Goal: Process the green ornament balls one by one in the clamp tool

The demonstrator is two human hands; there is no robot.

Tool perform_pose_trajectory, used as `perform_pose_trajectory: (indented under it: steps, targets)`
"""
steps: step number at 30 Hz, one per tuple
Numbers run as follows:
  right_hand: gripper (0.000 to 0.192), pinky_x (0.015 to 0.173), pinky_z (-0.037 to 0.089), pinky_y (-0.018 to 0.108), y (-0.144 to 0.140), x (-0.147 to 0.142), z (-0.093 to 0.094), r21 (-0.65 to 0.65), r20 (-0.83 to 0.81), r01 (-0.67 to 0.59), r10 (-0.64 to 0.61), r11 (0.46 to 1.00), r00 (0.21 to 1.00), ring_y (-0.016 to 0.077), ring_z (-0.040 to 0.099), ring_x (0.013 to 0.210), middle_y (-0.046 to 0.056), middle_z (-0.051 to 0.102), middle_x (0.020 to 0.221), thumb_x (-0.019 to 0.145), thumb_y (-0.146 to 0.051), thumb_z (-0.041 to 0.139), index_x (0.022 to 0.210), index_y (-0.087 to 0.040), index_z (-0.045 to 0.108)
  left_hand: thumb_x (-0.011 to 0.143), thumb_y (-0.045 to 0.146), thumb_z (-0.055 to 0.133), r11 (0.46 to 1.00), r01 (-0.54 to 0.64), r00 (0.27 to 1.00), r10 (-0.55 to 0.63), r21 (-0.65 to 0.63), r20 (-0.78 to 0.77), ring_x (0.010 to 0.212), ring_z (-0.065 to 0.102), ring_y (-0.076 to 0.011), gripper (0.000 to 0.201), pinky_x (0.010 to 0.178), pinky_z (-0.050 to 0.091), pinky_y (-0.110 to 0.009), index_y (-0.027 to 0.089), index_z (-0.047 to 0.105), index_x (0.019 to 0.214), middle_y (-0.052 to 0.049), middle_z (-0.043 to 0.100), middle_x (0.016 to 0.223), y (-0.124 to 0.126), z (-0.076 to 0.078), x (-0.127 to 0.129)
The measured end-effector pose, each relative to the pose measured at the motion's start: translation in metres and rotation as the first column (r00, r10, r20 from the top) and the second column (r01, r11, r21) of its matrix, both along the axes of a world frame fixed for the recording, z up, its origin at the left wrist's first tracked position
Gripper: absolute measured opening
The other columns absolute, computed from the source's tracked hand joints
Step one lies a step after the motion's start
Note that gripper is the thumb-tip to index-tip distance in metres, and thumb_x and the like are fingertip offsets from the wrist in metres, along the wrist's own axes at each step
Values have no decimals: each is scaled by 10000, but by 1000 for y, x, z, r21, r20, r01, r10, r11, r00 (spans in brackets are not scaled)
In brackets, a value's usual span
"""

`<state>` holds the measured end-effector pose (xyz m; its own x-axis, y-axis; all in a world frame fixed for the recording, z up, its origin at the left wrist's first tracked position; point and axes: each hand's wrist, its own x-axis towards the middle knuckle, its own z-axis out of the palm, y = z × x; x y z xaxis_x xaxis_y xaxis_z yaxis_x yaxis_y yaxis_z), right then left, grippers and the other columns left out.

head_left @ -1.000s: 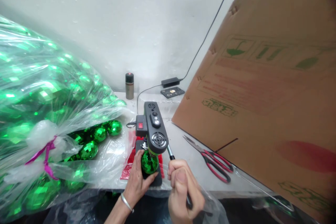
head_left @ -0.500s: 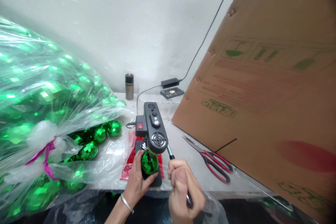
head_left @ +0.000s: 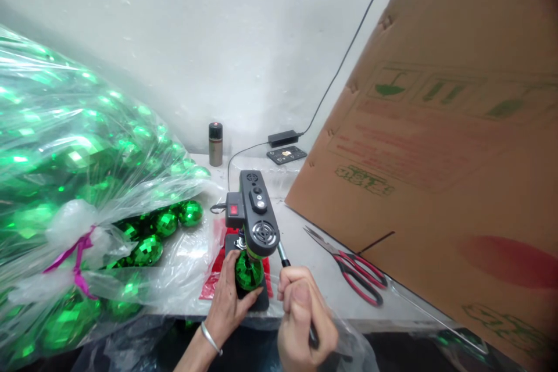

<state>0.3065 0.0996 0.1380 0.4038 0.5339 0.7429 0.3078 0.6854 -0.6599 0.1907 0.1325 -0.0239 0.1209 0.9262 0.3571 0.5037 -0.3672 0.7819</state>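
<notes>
As right hand (head_left: 305, 317) grips, lever (head_left: 283, 257) slants toward press

A plain white wall (head_left: 183, 35) fills the back, rough with small bumps and lit brightest low near its middle. A thin black cable (head_left: 349, 52) runs down it at a slant. Below stands a pale table (head_left: 305, 244), its front edge near the bottom. A large sheet of brown cardboard (head_left: 457, 157) with faded green and red print leans across the right side.
</notes>
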Motion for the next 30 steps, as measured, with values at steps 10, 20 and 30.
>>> perform_pose_trajectory:
  steps: [10,20,30]
  targets:
    - [357,549,392,256,2,-3,-7,29,-47,25,-24,999,999,126,505,603,-36,443,618,1032,-89,462,697,-213,477,918,331,723,999,-28,999,29,41,-17,1473,526,-416,746,1167,509,-618,171,357,1547,-255,525,1565,-1,-7,2]
    - [373,549,404,247,4,-4,-13,-11,-65,52,-53,999,996,114,502,594,-29,498,654,1064,-197,451,693,-220,476,905,331,726,999,-35,999,35,2,-30,1490,501,-427,752,1181,492,-637,158,362,1541,-266,510,1581,-1,-11,5]
    - [394,522,377,251,7,-3,-19,-2,-77,94,-94,996,993,105,493,556,-19,527,668,1052,-214,475,659,-210,491,887,305,739,999,-13,1000,12,-52,-7,1525,443,-436,774,1218,446,-646,120,384,1548,-296,475,1608,1,-15,5]
